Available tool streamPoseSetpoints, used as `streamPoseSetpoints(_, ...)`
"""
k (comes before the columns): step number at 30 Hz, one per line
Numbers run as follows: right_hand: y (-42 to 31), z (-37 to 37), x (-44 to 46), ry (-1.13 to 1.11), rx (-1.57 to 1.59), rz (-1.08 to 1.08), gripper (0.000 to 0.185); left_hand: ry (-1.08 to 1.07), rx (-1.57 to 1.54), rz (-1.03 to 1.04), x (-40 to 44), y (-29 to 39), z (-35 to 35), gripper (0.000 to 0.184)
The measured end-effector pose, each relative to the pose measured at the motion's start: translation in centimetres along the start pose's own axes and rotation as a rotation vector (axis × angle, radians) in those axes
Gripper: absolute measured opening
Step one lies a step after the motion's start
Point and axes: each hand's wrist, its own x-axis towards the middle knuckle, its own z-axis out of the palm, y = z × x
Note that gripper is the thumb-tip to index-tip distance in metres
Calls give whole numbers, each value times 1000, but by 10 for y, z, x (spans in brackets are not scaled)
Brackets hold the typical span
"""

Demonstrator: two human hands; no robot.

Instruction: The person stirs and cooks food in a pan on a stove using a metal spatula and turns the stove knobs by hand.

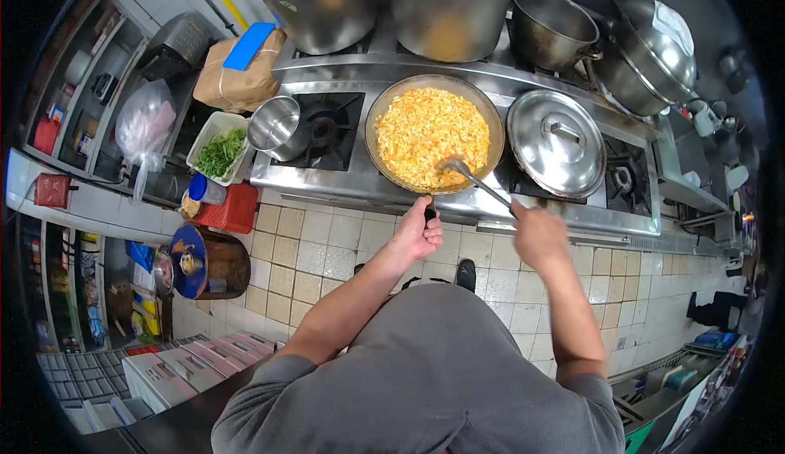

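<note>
A wide frying pan [374, 150] sits on the stove, filled with a crumbly yellow-orange food [429, 131] that looks like fried rice or scrambled egg. My left hand [419, 232] is closed around the pan's dark handle at the near side. In my right hand [540, 237], slightly blurred, is the long handle of a metal ladle [481, 183]. The ladle's head rests in the food at the near right of the pan. Just right of the pan lies a round steel lid [558, 143] over a burner.
Large stockpots [446, 13] and a smaller pot [556, 25] stand along the back. Left are a burner [325, 127], a small steel pot [278, 127], a basket of chopped greens [219, 150] and a red container [233, 209]. Another burner [625, 178] is at right.
</note>
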Motion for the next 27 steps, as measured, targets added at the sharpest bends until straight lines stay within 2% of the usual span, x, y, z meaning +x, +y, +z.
streamPoseSetpoints(4,-5,22,15,5,52,11,50,-14,39,1,-1,4,-5,42)
streamPoseSetpoints(8,7,28,17,129,137,-20,53,5,220,20,-9,4,-13,56)
streamPoseSetpoints(10,-4,44,42,127,69,-46,51,92,358,170,-15,-3,-16,57)
streamPoseSetpoints(11,-6,48,44,141,99,-45,50,91,365,174,-19,-7,-17,57)
streamPoseSetpoints(13,2,31,29,160,138,-42,49,283,833,625,-28,-13,-16,58)
streamPoseSetpoints(14,7,15,19,166,166,-46,48,280,830,631,-31,-12,-16,58)
streamPoseSetpoints(16,14,-16,-3,179,195,-29,46,333,1414,1114,-41,-15,-21,65)
streamPoseSetpoints(17,16,-26,-8,198,213,14,46,335,1543,1106,-57,-14,-5,66)
streamPoseSetpoints(18,19,-31,-9,219,233,56,46,343,1535,1105,-54,-13,-2,66)
streamPoseSetpoints(19,24,-23,2,326,303,1,47,370,1709,1057,-51,-13,1,62)
streamPoseSetpoints(20,22,-16,16,328,301,-6,47,394,1882,1005,-46,-13,4,57)
streamPoseSetpoints(21,17,-17,32,344,353,-3,44,413,1862,932,-38,-12,4,45)
streamPoseSetpoints(24,-2,13,114,360,437,-69,35,432,1860,1051,-25,-13,-7,39)
streamPoseSetpoints(26,-29,39,152,134,356,-44,35,448,1887,1024,-31,-16,-8,38)
streamPoseSetpoints(27,-39,60,159,96,308,-64,39,455,1907,1003,-31,-12,-1,37)
